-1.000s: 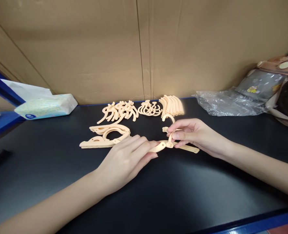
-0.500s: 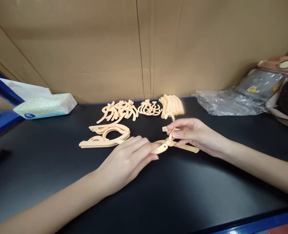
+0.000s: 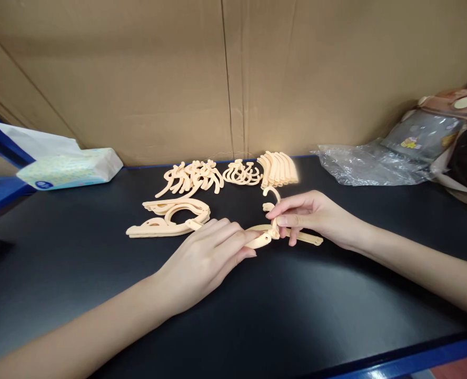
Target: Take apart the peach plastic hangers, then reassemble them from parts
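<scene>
My left hand (image 3: 209, 255) is closed around a cream plastic hanger arm (image 3: 259, 241), whose holed end sticks out past the fingertips. My right hand (image 3: 316, 218) pinches a cream hanger hook (image 3: 274, 193) between thumb and fingers. The hook stands roughly upright, its curved tip above the fingers and its base against the end of the arm. Beneath the right hand lies another hanger arm (image 3: 311, 239) on the black table. A small cream piece (image 3: 268, 207) sits just behind the fingers. Beyond my left hand rest several folded hangers (image 3: 168, 228), stacked with their ring-shaped middles lined up.
Along the back lie a heap of curved cream parts (image 3: 194, 179), a pile of hooks (image 3: 241, 172) and a row of hanger arms (image 3: 278, 168). A tissue pack (image 3: 71, 168) stands left; clear plastic wrap (image 3: 351, 166) and a bottle (image 3: 423, 131) are right, before a cardboard wall (image 3: 138, 79).
The hook has tilted more upright, and its base has dropped slightly at the arm's end. My right fingers have shifted a little on it, while my left hand keeps its hold.
</scene>
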The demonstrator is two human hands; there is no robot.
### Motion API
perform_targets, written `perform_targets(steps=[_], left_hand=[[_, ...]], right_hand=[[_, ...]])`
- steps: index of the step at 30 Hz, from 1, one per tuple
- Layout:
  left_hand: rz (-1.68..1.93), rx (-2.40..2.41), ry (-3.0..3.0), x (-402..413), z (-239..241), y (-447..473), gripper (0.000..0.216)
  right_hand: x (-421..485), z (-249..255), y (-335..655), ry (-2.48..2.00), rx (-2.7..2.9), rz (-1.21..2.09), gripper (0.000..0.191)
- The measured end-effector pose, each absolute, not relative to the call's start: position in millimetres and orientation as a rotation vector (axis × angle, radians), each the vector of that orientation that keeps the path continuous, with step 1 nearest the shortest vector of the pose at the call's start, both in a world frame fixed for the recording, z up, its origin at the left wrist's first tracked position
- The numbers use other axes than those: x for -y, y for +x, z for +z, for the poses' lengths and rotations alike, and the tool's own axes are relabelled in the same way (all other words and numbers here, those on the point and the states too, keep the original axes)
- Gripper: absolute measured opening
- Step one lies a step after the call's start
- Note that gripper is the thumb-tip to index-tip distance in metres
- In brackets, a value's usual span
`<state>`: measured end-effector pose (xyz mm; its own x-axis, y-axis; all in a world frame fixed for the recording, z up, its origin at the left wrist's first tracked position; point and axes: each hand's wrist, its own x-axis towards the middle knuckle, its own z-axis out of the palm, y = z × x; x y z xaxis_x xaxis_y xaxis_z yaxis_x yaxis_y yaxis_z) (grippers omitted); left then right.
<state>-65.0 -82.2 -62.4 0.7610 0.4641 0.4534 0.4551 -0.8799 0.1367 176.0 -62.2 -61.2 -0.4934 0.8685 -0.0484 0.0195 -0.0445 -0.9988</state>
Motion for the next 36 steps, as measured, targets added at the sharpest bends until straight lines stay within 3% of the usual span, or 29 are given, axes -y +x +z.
perform_targets(steps=[10, 36], left_hand=[[0.773, -0.75, 2.97, 80, -66, -64, 0.02], [0.776, -0.775, 3.151, 82, -68, -62, 0.02]], right_hand=[[66, -53, 173, -1.001, 1.669, 1.522, 0.013], [73, -51, 172, -1.129, 1.951, 1.059, 0.022]])
